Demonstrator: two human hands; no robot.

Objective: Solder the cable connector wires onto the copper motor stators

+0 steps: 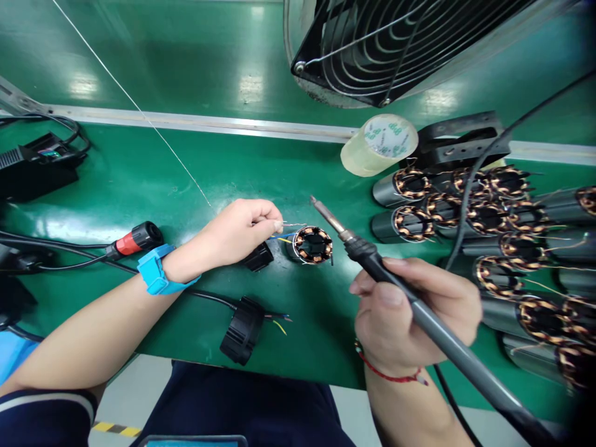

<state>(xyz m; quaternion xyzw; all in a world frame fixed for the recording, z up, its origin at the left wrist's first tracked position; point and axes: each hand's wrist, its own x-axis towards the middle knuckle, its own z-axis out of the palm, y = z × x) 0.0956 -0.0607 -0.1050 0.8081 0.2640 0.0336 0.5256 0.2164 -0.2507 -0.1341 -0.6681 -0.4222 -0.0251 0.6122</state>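
My left hand [239,230] is closed in a pinch on a thin solder wire [153,127] that runs up to the far left, its end held beside a small motor stator [313,244] with copper windings standing on the green table. Thin blue and yellow leads lie between my fingers and the stator. A blue wrist strap [156,271] is on my left wrist. My right hand [410,310] is wrapped round the grey handle of a soldering iron [372,261], whose tip points up-left just above the stator without touching it.
Several wound stators [484,217] lie piled at the right. A tape roll [379,146] and a fan grille [395,43] sit behind them. Black connectors [242,329] with cables lie near the front edge; a red-and-black plug [135,239] and black device [37,164] are at left.
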